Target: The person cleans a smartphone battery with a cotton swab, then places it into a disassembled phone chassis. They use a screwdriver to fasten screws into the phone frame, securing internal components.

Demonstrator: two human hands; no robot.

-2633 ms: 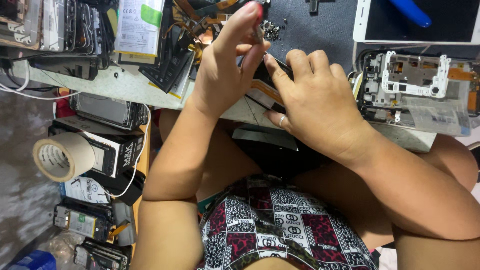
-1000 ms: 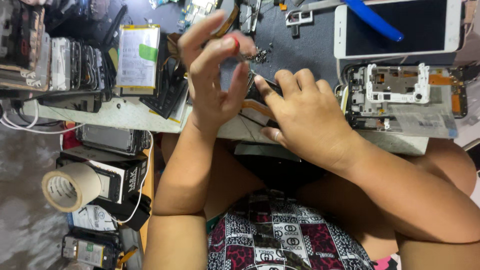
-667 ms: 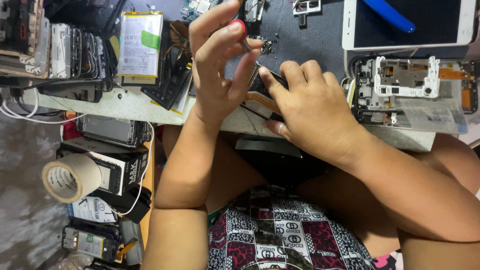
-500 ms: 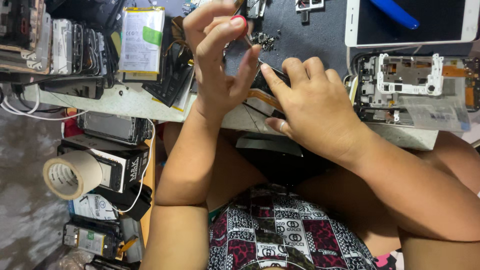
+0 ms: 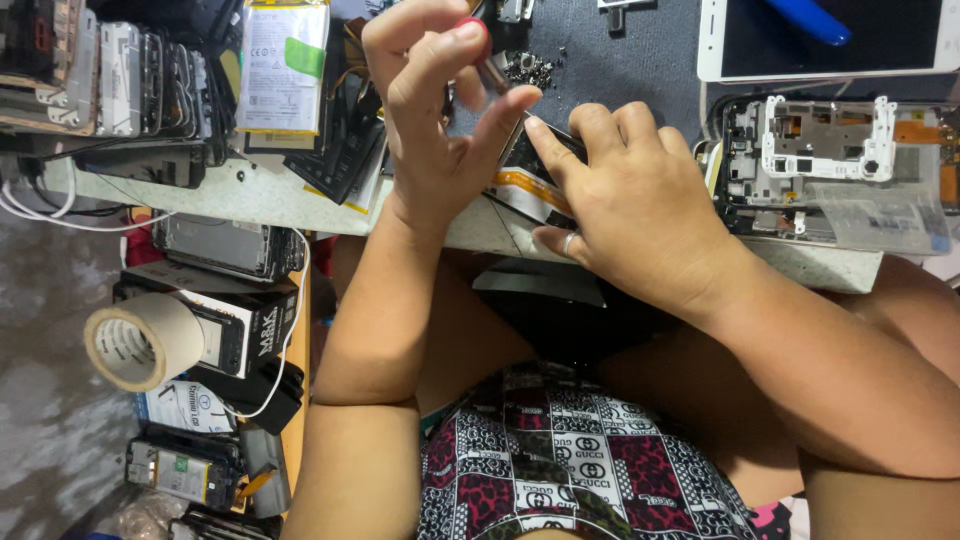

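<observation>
Fingers of my left hand (image 5: 440, 110) have curled in since half a second ago: then the thumb stood apart from the forefinger, now its tip reaches across to the upper edge of the phone (image 5: 530, 175), while the forefinger presses on the red cap of the small screwdriver (image 5: 480, 50). Going back a couple of seconds, the same hand has kept twirling at that cap, so I judge I am working a screw on the phone's top end, though the tip and the screw are hidden behind my fingers. My left forearm rises from lower centre of the frame, wrist bent back, hand closed loosely around the driver shaft. My right hand (image 5: 640, 200) has barely moved; it lies palm down over the phone at the bench edge (image 5: 300, 205), fingers clamped on its far side, a ring on the thumb side. A heap of tiny screws (image 5: 527, 68) sits on the dark mat (image 5: 640, 50) just above my fingertips. An opened phone frame (image 5: 830, 160) lies to the right, a roll of tape (image 5: 140, 340) at lower left.
</observation>
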